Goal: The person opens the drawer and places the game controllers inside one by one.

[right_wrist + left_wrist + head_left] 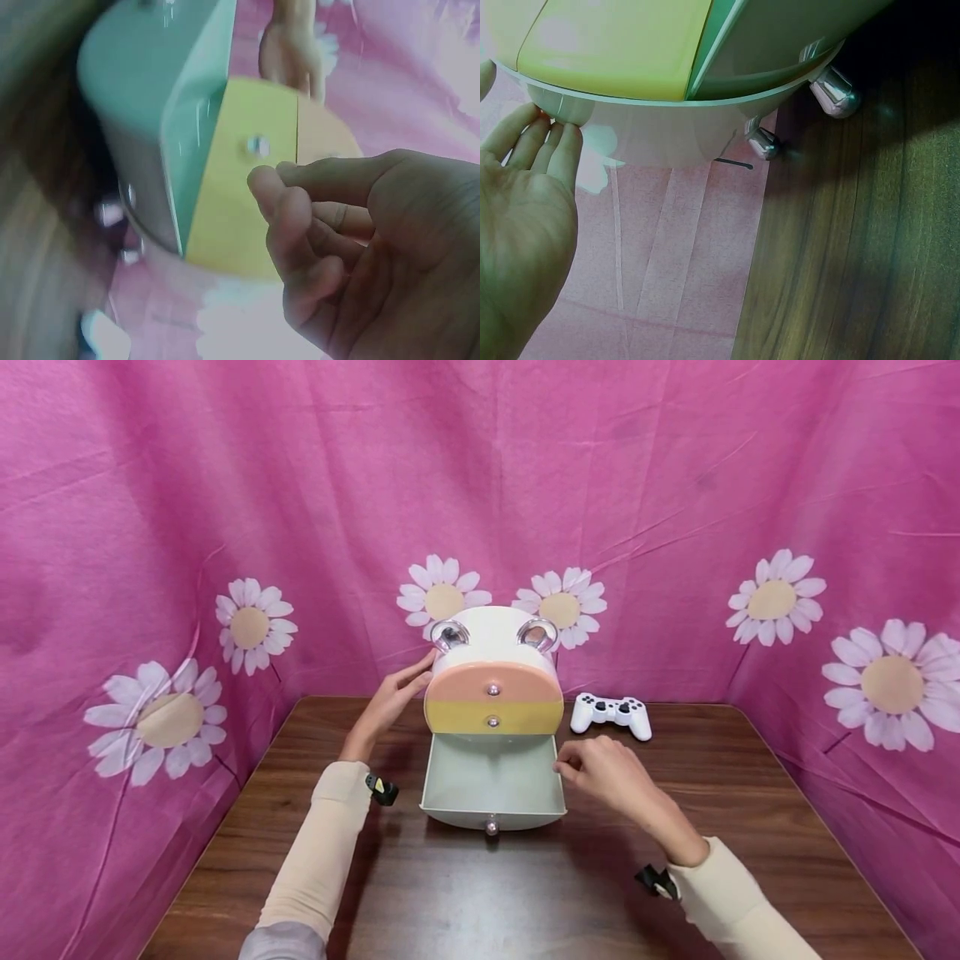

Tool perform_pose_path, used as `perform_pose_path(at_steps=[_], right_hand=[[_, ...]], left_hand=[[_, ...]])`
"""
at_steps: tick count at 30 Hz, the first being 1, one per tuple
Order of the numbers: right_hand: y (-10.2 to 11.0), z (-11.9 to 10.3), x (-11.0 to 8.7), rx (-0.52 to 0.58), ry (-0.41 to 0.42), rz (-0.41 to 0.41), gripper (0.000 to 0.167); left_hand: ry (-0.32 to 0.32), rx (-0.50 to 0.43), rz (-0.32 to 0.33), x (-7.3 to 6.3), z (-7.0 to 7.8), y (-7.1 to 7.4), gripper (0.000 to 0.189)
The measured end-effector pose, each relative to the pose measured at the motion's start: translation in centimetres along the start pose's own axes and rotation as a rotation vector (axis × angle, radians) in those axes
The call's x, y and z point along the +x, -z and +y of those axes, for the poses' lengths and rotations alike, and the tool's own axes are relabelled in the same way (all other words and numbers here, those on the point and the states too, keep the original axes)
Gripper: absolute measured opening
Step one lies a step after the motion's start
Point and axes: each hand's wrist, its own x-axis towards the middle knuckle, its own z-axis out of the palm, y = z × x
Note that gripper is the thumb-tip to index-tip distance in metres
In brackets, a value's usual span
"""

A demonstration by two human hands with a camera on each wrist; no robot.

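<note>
A small drawer cabinet (491, 635) with a white body and two round ring-shaped ears or eyes on top stands on the table. Its pale green bottom drawer (492, 772) is pulled out, with nothing visible inside. Above it, the orange drawer (465, 681) and yellow drawer (457, 717) are closed, each with a silver knob. Extended fingers of my left hand (390, 697) touch the cabinet's left side, as the left wrist view (525, 217) also shows. My right hand (611, 772), fingers curled and holding nothing visible, is beside the open drawer's right edge.
A white game controller (611, 714) lies on the wooden table (705, 777), to the right of the cabinet. Pink cloth (480, 485) printed with white flowers hangs behind and on both sides. Short silver feet (832, 94) support the cabinet.
</note>
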Motion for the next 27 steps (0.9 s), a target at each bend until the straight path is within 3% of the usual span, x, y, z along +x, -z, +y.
perform_pose_path(at_steps=[8,11,23,27], right_hand=[[2.5,3.7,1.7,-0.078,0.018,0.034,0.002],[3.2,5.0,2.4,-0.079,0.003,0.025,0.008],[4.2,11.5,6.0,-0.009,0.053,-0.121,0.031],[4.2,12.9,7.0,-0.01,0.029,-0.185,0.033]], left_hand=[[-0.052,0.005,0.021,0.2,-0.9,0.0,0.05],[-0.057,0.004,0.019,0.1,-0.8,-0.1,0.05],[-0.007,-0.008,-0.004,0.3,-0.6,0.0,0.052],[-0.037,0.0,0.003,0.2,-0.6,-0.1,0.05]])
